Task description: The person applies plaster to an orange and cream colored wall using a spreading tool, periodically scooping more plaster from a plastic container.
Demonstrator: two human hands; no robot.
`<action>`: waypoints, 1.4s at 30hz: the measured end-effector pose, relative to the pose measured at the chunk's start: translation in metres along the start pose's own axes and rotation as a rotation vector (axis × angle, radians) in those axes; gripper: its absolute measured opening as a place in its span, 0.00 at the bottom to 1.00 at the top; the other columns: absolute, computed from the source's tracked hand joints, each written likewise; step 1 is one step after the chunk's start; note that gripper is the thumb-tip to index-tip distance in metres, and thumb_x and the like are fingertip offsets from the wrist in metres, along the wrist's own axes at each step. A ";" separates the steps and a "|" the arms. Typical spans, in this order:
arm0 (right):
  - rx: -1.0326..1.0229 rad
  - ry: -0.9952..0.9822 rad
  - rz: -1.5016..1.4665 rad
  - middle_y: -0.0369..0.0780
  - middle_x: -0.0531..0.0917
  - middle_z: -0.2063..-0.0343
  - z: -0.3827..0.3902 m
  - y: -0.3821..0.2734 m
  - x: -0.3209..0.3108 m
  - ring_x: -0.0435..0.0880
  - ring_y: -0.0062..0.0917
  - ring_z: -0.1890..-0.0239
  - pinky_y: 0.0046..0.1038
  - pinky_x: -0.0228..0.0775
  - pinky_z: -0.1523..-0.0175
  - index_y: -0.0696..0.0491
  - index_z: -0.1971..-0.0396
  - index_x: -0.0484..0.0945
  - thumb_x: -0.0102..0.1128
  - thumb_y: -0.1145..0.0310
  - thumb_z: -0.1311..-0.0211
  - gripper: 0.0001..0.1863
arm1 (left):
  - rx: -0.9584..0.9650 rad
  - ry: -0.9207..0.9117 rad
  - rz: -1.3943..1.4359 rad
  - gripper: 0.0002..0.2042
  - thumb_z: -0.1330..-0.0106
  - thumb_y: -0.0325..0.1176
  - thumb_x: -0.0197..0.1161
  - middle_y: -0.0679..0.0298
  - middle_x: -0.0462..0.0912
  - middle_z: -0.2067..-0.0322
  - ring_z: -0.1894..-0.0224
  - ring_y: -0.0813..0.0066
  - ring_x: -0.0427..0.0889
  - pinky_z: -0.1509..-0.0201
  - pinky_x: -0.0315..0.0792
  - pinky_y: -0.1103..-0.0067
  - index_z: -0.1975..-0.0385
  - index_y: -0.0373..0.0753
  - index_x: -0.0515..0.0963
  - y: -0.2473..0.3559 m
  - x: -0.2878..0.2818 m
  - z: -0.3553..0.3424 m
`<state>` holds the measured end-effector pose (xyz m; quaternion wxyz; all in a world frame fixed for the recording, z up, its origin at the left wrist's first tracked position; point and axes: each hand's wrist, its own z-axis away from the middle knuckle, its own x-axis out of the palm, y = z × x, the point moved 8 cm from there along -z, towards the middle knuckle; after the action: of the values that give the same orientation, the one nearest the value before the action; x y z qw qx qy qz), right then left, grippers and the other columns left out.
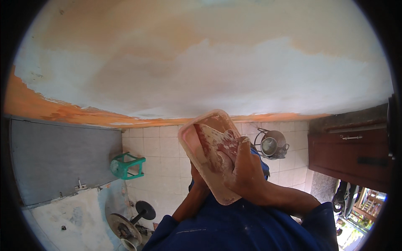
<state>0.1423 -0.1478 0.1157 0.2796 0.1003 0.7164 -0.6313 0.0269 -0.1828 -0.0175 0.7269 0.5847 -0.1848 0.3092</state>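
In front of a patchy wall (234, 79), a pinkish tray (212, 178) slanted lengthwise from far left to near right, the left hand (198, 175) underneath, fingers hidden and grip unclear, while the right hand (249, 169), nearer the reddish scraper (212, 139), grasped it inside the tray.

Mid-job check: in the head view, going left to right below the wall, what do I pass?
Grey door → green stool → pinkish tray → round container on the tiles → brown door.
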 end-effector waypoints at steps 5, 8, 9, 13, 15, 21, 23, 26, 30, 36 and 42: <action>-0.005 0.014 -0.031 0.57 0.77 0.75 -0.002 -0.003 0.005 0.78 0.51 0.74 0.38 0.71 0.74 0.73 0.59 0.56 0.54 0.77 0.48 0.22 | -0.025 0.047 0.247 0.24 0.31 0.42 0.42 0.57 0.63 0.47 0.45 0.66 0.67 0.44 0.67 0.71 0.40 0.39 0.50 -0.001 -0.001 0.001; -0.005 0.069 -0.071 0.56 0.77 0.73 -0.007 0.000 0.003 0.79 0.50 0.72 0.36 0.72 0.72 0.72 0.59 0.57 0.55 0.76 0.48 0.22 | 0.016 0.052 -0.026 0.24 0.32 0.44 0.42 0.57 0.63 0.46 0.45 0.66 0.66 0.43 0.66 0.71 0.39 0.40 0.50 0.006 -0.002 -0.002; -0.005 0.091 -0.089 0.56 0.77 0.73 -0.009 0.001 0.001 0.79 0.50 0.71 0.36 0.72 0.72 0.71 0.59 0.57 0.55 0.75 0.48 0.22 | 0.012 0.075 -0.224 0.25 0.32 0.45 0.42 0.57 0.63 0.46 0.45 0.66 0.66 0.43 0.66 0.71 0.39 0.41 0.49 0.017 0.004 -0.001; 0.169 -0.050 -0.129 0.54 0.79 0.71 -0.010 -0.004 0.001 0.81 0.44 0.67 0.32 0.73 0.67 0.70 0.58 0.58 0.57 0.74 0.47 0.23 | 0.050 0.108 -0.399 0.25 0.32 0.45 0.42 0.58 0.62 0.46 0.44 0.67 0.66 0.43 0.66 0.71 0.39 0.42 0.50 0.031 0.005 0.006; 0.252 -0.079 -0.129 0.53 0.79 0.69 -0.006 -0.002 -0.008 0.82 0.40 0.65 0.30 0.73 0.65 0.70 0.57 0.58 0.58 0.74 0.47 0.23 | 0.034 0.100 -0.113 0.25 0.31 0.45 0.41 0.58 0.62 0.46 0.44 0.67 0.66 0.43 0.66 0.71 0.39 0.42 0.50 0.019 0.000 -0.004; 0.103 0.004 -0.090 0.52 0.80 0.65 0.002 -0.010 -0.026 0.83 0.36 0.64 0.27 0.74 0.62 0.71 0.53 0.55 0.56 0.80 0.48 0.25 | 0.031 0.131 0.166 0.24 0.31 0.45 0.41 0.58 0.62 0.46 0.44 0.67 0.65 0.43 0.67 0.70 0.40 0.42 0.50 0.021 -0.003 -0.003; 0.107 0.016 -0.150 0.56 0.78 0.71 0.002 -0.007 -0.025 0.80 0.46 0.70 0.35 0.73 0.67 0.70 0.56 0.55 0.55 0.78 0.51 0.25 | 0.029 0.130 0.187 0.24 0.31 0.45 0.41 0.58 0.62 0.46 0.44 0.67 0.65 0.43 0.67 0.70 0.40 0.42 0.50 0.021 -0.003 -0.001; 0.111 0.006 -0.138 0.58 0.76 0.74 0.003 -0.005 -0.023 0.78 0.52 0.74 0.39 0.72 0.70 0.70 0.57 0.56 0.53 0.77 0.53 0.24 | 0.013 0.123 0.217 0.24 0.31 0.45 0.41 0.58 0.62 0.45 0.44 0.67 0.65 0.44 0.67 0.70 0.40 0.42 0.50 0.019 -0.001 -0.003; 0.094 -0.037 -0.127 0.60 0.75 0.73 0.005 -0.004 -0.018 0.77 0.53 0.75 0.42 0.71 0.71 0.69 0.56 0.56 0.53 0.77 0.53 0.24 | 0.024 0.142 0.265 0.24 0.31 0.45 0.41 0.58 0.62 0.45 0.44 0.67 0.65 0.44 0.67 0.70 0.40 0.42 0.51 0.024 0.000 -0.003; 0.037 -0.033 0.047 0.55 0.78 0.71 0.011 -0.012 -0.014 0.80 0.48 0.71 0.34 0.73 0.72 0.71 0.60 0.58 0.54 0.81 0.50 0.19 | 0.032 0.112 -0.007 0.25 0.31 0.49 0.36 0.58 0.61 0.44 0.44 0.65 0.65 0.43 0.66 0.68 0.39 0.42 0.50 0.022 -0.003 0.004; 0.027 -0.057 -0.021 0.56 0.76 0.76 0.006 -0.015 -0.014 0.79 0.50 0.75 0.37 0.71 0.75 0.72 0.63 0.57 0.55 0.82 0.51 0.19 | -0.145 0.109 0.256 0.23 0.31 0.47 0.38 0.58 0.64 0.46 0.45 0.64 0.67 0.44 0.68 0.69 0.41 0.42 0.53 0.012 0.001 0.011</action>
<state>0.1475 -0.1537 0.1357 0.2920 0.0786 0.7004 -0.6465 0.0206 -0.1919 -0.0047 0.7309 0.4845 -0.2399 0.4165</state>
